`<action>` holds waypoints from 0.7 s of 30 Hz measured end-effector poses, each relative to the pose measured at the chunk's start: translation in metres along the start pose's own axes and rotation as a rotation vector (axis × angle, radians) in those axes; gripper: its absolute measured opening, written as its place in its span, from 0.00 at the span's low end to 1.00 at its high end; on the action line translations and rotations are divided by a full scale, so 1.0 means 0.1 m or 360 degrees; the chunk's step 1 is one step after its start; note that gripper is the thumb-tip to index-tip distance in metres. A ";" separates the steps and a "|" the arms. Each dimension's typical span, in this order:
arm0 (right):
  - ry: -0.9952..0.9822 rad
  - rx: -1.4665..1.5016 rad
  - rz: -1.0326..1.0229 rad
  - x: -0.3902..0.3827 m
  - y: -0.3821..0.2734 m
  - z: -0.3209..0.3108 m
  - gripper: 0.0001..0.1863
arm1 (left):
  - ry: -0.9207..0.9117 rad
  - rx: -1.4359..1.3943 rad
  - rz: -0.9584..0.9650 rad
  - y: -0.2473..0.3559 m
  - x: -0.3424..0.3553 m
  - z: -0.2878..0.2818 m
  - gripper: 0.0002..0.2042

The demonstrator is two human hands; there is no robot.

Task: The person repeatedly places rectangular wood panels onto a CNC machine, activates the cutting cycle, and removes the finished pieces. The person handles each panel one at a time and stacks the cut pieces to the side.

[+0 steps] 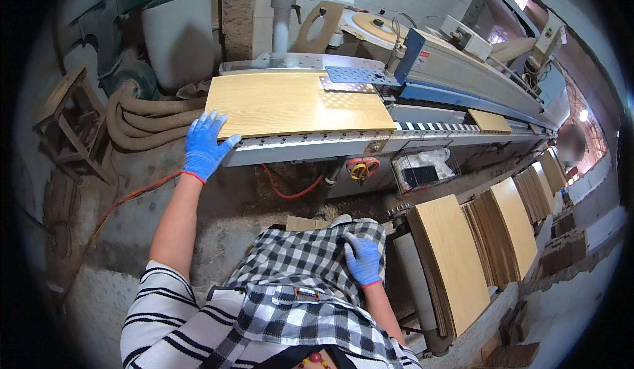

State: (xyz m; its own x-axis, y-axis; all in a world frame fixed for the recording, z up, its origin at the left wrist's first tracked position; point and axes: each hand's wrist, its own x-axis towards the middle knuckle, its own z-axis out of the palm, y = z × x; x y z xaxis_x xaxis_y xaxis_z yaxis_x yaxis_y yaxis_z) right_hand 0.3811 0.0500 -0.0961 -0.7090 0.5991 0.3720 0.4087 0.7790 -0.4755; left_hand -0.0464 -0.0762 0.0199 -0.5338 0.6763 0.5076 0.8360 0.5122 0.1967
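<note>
A light wood-grain board point(290, 108) lies flat on the bed of a long edge-processing machine point(310, 146). My left hand point(206, 146), in a blue glove with a red cuff, rests at the board's near left corner. Its fingers are spread against the board's left end, with the thumb by the front edge. My right hand point(363, 260), gloved the same way, is low against my checked apron point(284, 263). Its fingers look loosely apart and nothing shows in them. A perforated blue plate point(356, 75) overhangs the board's far right part.
A smaller board point(490, 121) sits farther right along the machine. Stacked panels point(452, 257) stand on a roller conveyor to my right. A wire basket point(426, 171) and yellow-and-red tape rolls point(362, 168) hang under the bed. Thick hoses point(148, 121) and a wooden stool point(76, 124) are at left.
</note>
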 end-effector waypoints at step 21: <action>-0.0055 -0.0088 -0.0046 -0.01 0.01 0.00 0.15 | 0.0137 -0.0377 -0.0125 -0.45 -0.23 0.02 0.22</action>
State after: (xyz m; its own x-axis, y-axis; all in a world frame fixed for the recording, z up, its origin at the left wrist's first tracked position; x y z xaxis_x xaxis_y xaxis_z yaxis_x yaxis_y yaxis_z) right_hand 0.3824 0.0501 -0.0971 -0.7400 0.5700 0.3571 0.4181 0.8057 -0.4196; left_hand -0.0725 -0.1136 -0.0025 -0.5940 0.5867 0.5504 0.8042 0.4163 0.4241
